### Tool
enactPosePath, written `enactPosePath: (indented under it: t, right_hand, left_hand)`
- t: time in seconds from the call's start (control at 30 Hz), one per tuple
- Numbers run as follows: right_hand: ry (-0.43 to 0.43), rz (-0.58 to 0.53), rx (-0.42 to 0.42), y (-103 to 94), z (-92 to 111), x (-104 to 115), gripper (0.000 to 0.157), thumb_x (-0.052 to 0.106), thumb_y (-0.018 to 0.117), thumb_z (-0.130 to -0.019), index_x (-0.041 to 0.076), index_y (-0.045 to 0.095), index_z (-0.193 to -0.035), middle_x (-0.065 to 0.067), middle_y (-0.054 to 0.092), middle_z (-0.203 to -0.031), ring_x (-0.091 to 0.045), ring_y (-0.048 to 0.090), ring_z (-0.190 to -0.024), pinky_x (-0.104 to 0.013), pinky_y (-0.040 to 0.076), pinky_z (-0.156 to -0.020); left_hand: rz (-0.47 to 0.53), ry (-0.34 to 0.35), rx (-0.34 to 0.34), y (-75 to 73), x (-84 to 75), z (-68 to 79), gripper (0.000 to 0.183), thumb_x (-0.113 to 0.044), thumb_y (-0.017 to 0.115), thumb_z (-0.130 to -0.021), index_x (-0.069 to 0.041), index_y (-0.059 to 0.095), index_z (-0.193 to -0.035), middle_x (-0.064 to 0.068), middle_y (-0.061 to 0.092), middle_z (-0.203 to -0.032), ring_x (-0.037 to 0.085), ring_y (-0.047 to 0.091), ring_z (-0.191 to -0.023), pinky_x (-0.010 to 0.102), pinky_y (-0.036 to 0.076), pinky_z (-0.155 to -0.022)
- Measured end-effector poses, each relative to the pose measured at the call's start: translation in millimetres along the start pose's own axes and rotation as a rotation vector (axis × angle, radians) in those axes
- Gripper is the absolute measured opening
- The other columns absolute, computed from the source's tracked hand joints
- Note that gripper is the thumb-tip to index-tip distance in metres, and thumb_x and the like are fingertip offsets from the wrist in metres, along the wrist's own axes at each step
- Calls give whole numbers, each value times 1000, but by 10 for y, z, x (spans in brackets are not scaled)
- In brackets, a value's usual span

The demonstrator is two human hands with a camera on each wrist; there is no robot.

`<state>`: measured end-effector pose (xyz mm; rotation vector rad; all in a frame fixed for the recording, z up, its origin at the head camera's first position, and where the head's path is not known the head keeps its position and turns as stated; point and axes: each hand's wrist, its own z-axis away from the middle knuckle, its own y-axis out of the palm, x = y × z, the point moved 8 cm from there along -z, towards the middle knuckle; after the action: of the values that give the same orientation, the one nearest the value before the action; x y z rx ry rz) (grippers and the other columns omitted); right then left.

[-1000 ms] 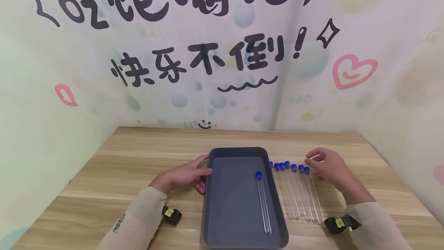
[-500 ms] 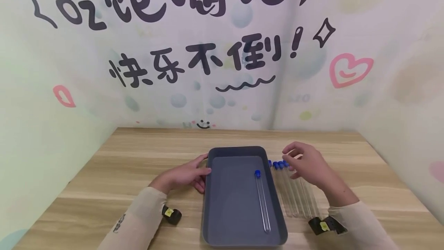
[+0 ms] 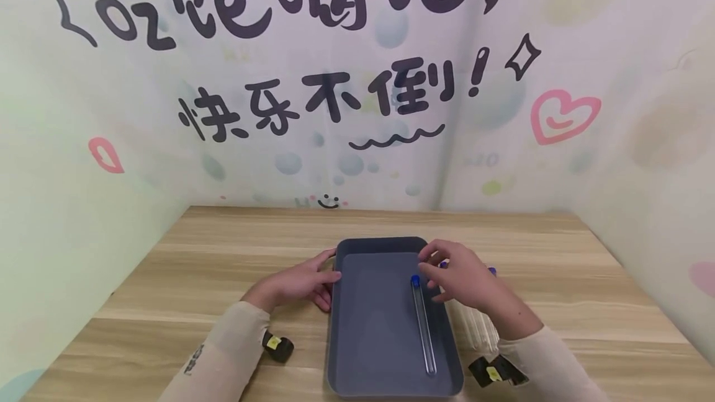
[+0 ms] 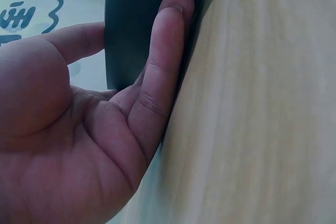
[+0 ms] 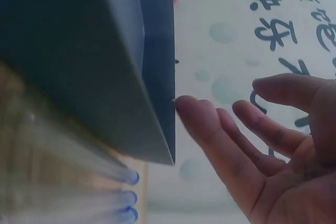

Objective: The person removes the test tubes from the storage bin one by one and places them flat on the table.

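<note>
My left hand (image 3: 298, 282) holds the left wall of a dark grey tray (image 3: 371, 315). In the left wrist view, the thumb of this hand (image 4: 89, 98) reaches over the rim while the fingers lie along the outer wall (image 4: 128, 19). A clear test tube (image 3: 423, 330) with a blue cap lies lengthwise in the tray's right half. Over the tray's right rim hovers my right hand (image 3: 455, 272), empty, its fingers loosely bent and apart, as the right wrist view also shows. Several more capped test tubes (image 3: 475, 327) lie side by side right of the tray, partly hidden by this hand.
The wood-grain table (image 3: 223, 237) extends around the tray to a printed backdrop (image 3: 268, 172) behind it. Both wrists carry small black cameras, one near the table on the left (image 3: 278, 347), the other (image 3: 494, 371) beside the lower ends of the loose tubes.
My right hand has moved left from the far side of the loose tubes, across their caps, to the tray's right rim. My left hand and the tray stay in place.
</note>
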<state>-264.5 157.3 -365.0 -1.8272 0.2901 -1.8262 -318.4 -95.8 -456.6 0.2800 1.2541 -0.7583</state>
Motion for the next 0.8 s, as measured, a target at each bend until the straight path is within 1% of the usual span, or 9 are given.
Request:
enactPosePath:
  t: [0.23,0.53,0.67,0.8]
  right_hand:
    - [27,75,61,164,-15,55,20,16,58,-100,7,62,-118,-17,66,-114,-23,67,-82,-36,61,-62]
    - [72,120,152,285,-61,40,22,17,55,-102,6,61,-120,-13,67,-103,-24,64,-80,-38,60,-59]
    - [77,112,197,317,-91,13,24,18,55,-102,5,61,-122,-14,66,-104,-24,65,-78,-38,61,-58]
    - [93,45,251,365,-130,-2,25,16,53,-103,3,59,-123,-18,62,-100,-25,65,-77,-40,61,-60]
  left_hand:
    - [2,5,0,-3,-1,10,75,-27,51,-105,-19,3,-162,17,63,-94,22,65,-74,36,62,-72]
    - [-3,6,-1,-12,-9,21,75,-27,51,-105,-19,4,-162,16,62,-93,22,65,-73,36,62,-72]
    - [-4,10,1,-14,-14,23,74,-26,51,-105,-19,4,-162,16,62,-95,22,65,-74,36,62,-72]
    - [-6,9,3,-11,-15,19,74,-27,50,-105,-19,4,-162,16,62,-93,21,64,-74,36,62,-72]
